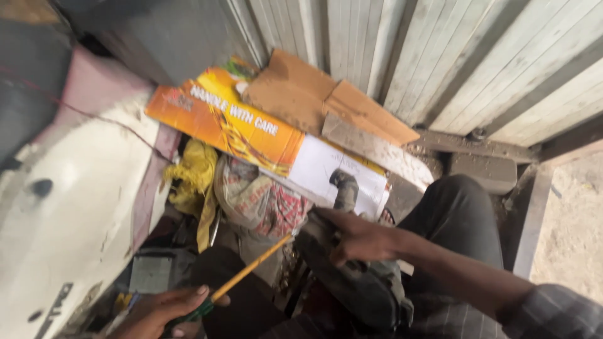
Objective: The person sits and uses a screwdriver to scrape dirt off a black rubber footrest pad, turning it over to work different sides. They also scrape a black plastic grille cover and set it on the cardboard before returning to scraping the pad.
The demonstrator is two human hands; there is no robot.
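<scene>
My left hand (164, 311) is at the bottom left, closed around the green handle of a long thin tool with a yellow shaft (251, 269) that points up and right. My right hand (355, 237) rests on a dark grey metal part (361, 285) in my lap, with the index finger stretched left toward the shaft's tip. A dark cylindrical piece (344, 187) stands just above that hand.
An orange and white cardboard box (232, 125) and brown cardboard sheets (314, 94) lean against a corrugated metal wall (452, 56). A yellow rag (191, 172) and checked cloth (264, 204) lie below. A white curved body panel (69, 207) fills the left. Sandy ground (575, 226) lies right.
</scene>
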